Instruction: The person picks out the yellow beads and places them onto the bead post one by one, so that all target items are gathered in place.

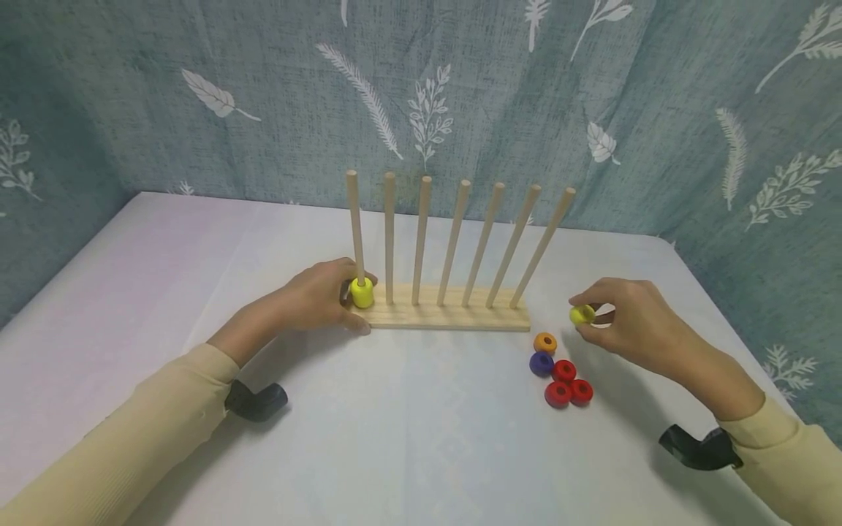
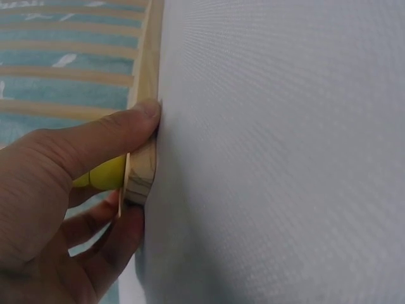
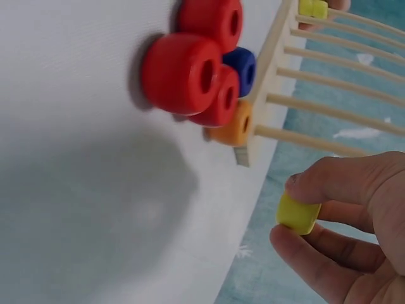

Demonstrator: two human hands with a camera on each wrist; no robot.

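A wooden peg rack has a flat base and a row of several upright pegs. My left hand grips the left end of that base, with the thumb on its front edge and other fingers behind. Yellow beads sit stacked at the foot of the leftmost peg, beside this hand. Off to the right of the rack, my right hand pinches another yellow bead between thumb and fingertips, held above the table. The other pegs carry no beads.
Loose beads lie on the white-covered table near the rack's right end: an orange bead, a blue-purple bead and three red beads. A teal curtain with white leaf prints hangs behind and at the sides.
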